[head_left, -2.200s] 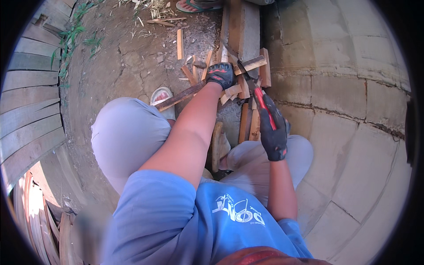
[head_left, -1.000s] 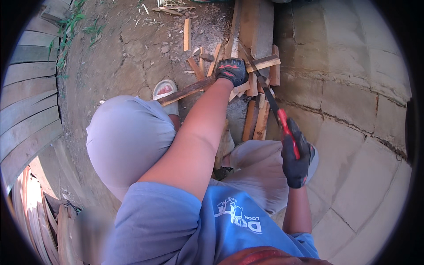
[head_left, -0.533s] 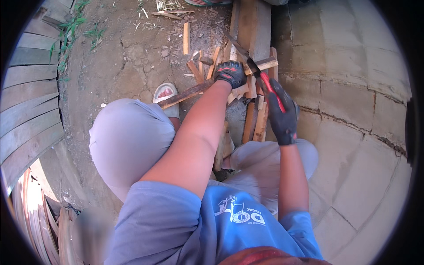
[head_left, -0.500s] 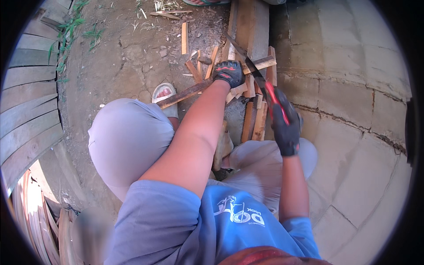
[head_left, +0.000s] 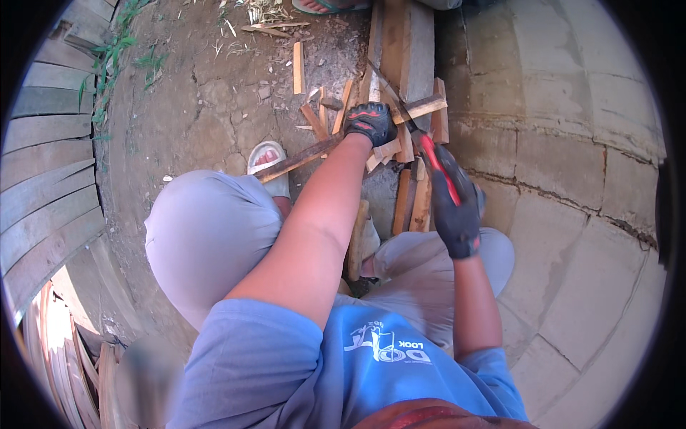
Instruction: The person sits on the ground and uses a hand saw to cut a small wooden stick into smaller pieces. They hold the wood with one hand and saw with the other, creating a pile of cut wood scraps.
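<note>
My left hand (head_left: 370, 123), in a black glove with red trim, is closed around a narrow wood strip (head_left: 300, 158) and presses it down over the boards. The strip runs slantwise, and its pale end (head_left: 429, 106) sticks out to the right of the glove. In my right hand (head_left: 457, 207), also gloved in black, is the red handle of a hand saw (head_left: 438, 163). Its dark blade (head_left: 394, 93) crosses the strip just right of my left hand and points away to the far left. Whether the teeth have cut into the wood cannot be seen.
Long boards (head_left: 416, 50) extend away at the far middle. Short wood offcuts (head_left: 386, 149) lie around my left hand, and a loose slat (head_left: 299, 68) rests on the dirt. Cracked concrete slabs (head_left: 557, 171) rise on the right. Another person's sandalled foot (head_left: 332, 6) shows at the top.
The saw and my right hand have shifted slightly toward me. My left hand keeps its grip on the strip in nearly the same place.
</note>
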{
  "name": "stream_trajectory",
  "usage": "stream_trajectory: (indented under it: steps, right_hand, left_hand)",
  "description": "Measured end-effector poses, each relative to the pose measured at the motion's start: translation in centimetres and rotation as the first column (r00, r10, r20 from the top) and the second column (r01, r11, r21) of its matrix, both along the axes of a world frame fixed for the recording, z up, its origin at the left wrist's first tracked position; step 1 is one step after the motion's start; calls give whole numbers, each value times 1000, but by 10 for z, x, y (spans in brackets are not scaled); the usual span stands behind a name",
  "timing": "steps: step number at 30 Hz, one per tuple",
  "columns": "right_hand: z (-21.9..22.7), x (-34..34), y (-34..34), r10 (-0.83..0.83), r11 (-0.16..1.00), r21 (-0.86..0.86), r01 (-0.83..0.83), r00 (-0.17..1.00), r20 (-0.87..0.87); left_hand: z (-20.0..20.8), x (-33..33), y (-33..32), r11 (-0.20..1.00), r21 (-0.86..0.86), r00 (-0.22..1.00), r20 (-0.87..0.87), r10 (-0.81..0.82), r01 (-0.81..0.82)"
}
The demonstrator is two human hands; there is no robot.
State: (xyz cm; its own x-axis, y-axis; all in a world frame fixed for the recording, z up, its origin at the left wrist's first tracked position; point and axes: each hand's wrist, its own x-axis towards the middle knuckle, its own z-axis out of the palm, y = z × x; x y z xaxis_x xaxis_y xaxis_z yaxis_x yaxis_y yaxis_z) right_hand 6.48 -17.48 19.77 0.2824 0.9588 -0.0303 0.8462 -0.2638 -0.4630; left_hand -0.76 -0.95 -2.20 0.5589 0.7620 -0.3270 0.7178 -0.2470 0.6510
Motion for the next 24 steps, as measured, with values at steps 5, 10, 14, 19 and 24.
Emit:
stream_trajectory:
  steps: [5, 10, 14, 19, 24]
  right_hand:
    - [-81, 6, 98, -56, 998, -2, 56, 998, -7]
    - [-119, 17, 102, -73, 993, 87, 76, 997, -37]
    - [-116, 15, 99, -51, 988, 139, 60, 997, -65]
    - [-122, 18, 95, -9, 974, 225, 37, 992, -125]
    - [-111, 22, 89, -65, 989, 123, 83, 987, -146]
  left_hand:
    - [-5, 4, 4, 996, -90, 1000, 28, -12, 14]
    - [13, -4, 2, 991, -115, 998, -3, -69, 69]
    - [5, -2, -2, 999, -38, 1000, 16, -17, 17]
    - [-15, -3, 10, 989, -128, 992, 107, -66, 79]
    - [8, -6, 33, 764, -560, 947, 191, -257, 320]
